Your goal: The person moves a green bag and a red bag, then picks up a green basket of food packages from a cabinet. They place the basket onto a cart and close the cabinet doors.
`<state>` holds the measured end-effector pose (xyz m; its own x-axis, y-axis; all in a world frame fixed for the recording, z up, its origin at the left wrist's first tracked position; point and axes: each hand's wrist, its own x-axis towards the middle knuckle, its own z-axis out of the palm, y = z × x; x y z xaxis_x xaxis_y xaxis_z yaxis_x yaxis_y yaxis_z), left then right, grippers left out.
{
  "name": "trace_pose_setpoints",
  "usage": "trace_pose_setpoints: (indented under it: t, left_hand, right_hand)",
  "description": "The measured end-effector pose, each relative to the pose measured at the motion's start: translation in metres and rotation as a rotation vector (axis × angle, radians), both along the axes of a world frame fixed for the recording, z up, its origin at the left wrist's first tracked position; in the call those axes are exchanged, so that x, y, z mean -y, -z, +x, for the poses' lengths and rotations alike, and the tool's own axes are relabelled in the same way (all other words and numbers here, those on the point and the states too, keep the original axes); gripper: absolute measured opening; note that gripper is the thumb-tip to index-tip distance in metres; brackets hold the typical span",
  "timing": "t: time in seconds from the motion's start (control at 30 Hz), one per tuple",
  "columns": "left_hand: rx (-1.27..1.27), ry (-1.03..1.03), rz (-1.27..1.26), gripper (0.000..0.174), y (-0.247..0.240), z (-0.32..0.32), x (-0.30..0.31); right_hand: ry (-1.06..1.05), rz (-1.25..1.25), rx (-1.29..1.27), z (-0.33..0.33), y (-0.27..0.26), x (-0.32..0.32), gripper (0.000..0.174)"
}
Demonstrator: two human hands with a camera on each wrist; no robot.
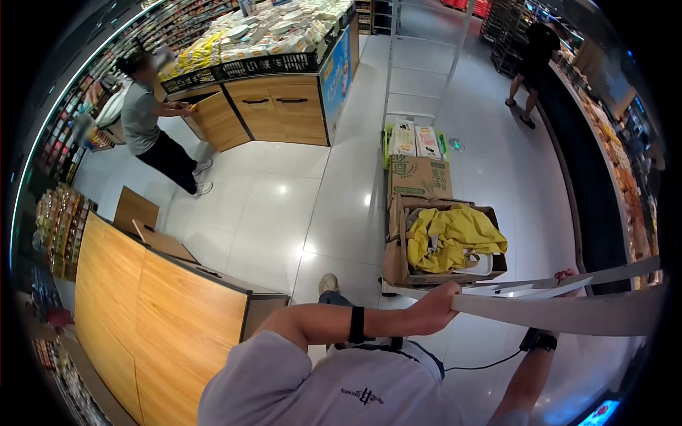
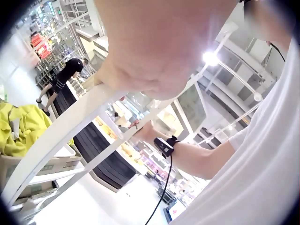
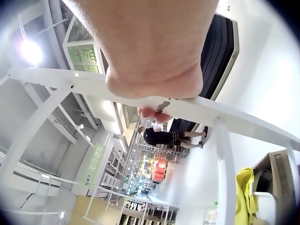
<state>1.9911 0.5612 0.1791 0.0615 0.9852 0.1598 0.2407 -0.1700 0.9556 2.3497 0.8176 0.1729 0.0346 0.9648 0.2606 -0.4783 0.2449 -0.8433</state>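
Note:
My left hand (image 1: 435, 309) grips the near end of a curved white metal rail (image 1: 554, 312), its fingers curled round it. In the left wrist view the same hand (image 2: 147, 61) fills the top, against the white bar (image 2: 61, 124). Farther along the frame, my right hand (image 1: 565, 275) holds another part of it. The right wrist view shows that hand (image 3: 154, 79) over the white bar (image 3: 206, 110), with fingertips (image 3: 154, 114) showing beyond it. Beside the rails, a yellow cloth (image 1: 455, 234) lies in an open cardboard box (image 1: 396, 259).
A closed carton (image 1: 420, 177) and a green crate (image 1: 387, 145) with packs stand beyond the box, before a tall white frame (image 1: 426, 92). Wooden counters (image 1: 163, 305) line the left. A person in grey (image 1: 142, 117) touches a cabinet door; another in black (image 1: 534, 53) stands by the right-hand display.

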Motion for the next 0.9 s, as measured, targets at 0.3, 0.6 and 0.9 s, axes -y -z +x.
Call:
trace_pose_setpoints:
  t: [0.3,0.6,0.9]
  left_hand:
    - [-0.092,0.107,0.148,0.019,0.079,0.077,0.01]
    - [-0.293,0.28,0.182,0.029,0.137,0.156,-0.025]
    - [-0.305,0.267,0.141,0.037,0.151,0.189,-0.006]
  right_hand:
    - [-0.1,0.125,-0.141,0.061,0.078,-0.04,0.026]
    - [-0.088,0.106,-0.002,0.12,0.132,-0.102,0.025]
    - [0.005,0.175,-0.061,0.137,0.148,-0.103,0.027]
